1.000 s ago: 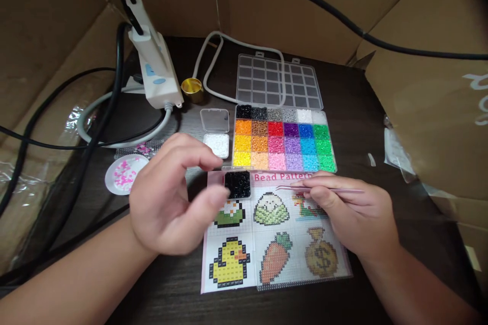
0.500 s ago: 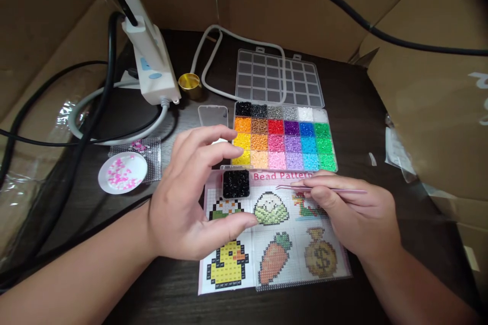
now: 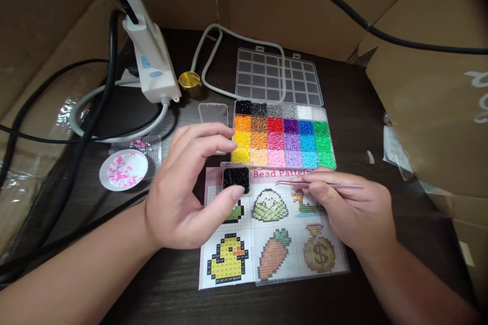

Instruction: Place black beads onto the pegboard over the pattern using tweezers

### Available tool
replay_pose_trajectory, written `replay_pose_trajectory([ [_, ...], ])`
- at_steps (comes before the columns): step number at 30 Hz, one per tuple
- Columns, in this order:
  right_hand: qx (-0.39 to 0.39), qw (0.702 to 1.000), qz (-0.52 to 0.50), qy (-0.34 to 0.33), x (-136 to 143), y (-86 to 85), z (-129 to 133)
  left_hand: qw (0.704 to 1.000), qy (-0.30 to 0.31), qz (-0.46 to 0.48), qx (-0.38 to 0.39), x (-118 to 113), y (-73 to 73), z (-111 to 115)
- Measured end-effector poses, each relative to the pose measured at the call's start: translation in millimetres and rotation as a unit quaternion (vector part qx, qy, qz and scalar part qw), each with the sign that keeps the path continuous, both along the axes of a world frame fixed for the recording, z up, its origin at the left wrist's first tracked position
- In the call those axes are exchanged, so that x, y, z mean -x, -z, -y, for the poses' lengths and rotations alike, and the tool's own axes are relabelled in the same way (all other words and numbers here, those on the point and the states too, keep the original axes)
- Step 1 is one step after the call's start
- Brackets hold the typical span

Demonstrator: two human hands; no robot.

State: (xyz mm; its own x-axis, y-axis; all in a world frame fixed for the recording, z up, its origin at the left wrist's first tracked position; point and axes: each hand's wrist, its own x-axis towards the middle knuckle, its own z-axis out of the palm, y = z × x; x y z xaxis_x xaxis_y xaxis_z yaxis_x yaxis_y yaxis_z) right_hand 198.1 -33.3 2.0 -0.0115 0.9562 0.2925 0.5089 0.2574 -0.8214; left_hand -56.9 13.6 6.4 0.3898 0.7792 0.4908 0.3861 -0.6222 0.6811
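Note:
Fingers apart and curved, my left hand (image 3: 190, 188) hovers beside a small clear box of black beads (image 3: 235, 177), its thumb overlapping the box's lower edge. Whether it touches the box I cannot tell. My right hand (image 3: 343, 203) pinches pink tweezers (image 3: 297, 183), whose tips point left over the top of the pattern sheet (image 3: 247, 228). A clear pegboard (image 3: 301, 279) covers the sheet's right part. Behind lies the open bead case (image 3: 284, 134), with many coloured compartments. No bead can be made out at the tweezer tips.
A white dish of pink beads (image 3: 124, 169) rests on another pegboard (image 3: 154, 155) at left. Further back are a white power strip (image 3: 158, 76), a gold cup (image 3: 189, 84), cables and the divided lid (image 3: 278, 76). Cardboard walls (image 3: 312, 5) surround the table.
My left thumb has moved up and left, now over the black bead box's edge, and its fingers have shifted slightly left. The tweezers have moved slightly up in view.

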Motion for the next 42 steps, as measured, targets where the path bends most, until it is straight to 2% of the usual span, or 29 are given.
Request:
replay_pose_trajectory([
  [6, -0.002, 1.0, -0.01, -0.001, 0.2, 1.0, -0.2, 0.999, -0.028, 0.031, 0.019, 0.9, 1.9, -0.2],
  [25, 0.023, 1.0, -0.013, 0.005, -0.8, 3.6, 3.0, 0.998, -0.029, 0.04, 0.032, 2.1, -0.8, 1.5],
  [31, 0.006, 1.0, -0.005, 0.001, -0.6, 1.5, 1.2, 0.998, -0.03, 0.038, 0.038, 1.9, -1.6, 2.4],
  [38, 0.008, 1.0, 0.003, 0.007, 0.8, -2.3, 0.2, 0.999, -0.038, 0.032, 0.022, 2.6, -0.8, -0.4],
  [42, 0.012, 1.0, -0.004, 0.005, 2.0, -4.1, -1.3, 0.998, -0.057, 0.025, -0.015, 2.2, -1.0, -2.7],
])
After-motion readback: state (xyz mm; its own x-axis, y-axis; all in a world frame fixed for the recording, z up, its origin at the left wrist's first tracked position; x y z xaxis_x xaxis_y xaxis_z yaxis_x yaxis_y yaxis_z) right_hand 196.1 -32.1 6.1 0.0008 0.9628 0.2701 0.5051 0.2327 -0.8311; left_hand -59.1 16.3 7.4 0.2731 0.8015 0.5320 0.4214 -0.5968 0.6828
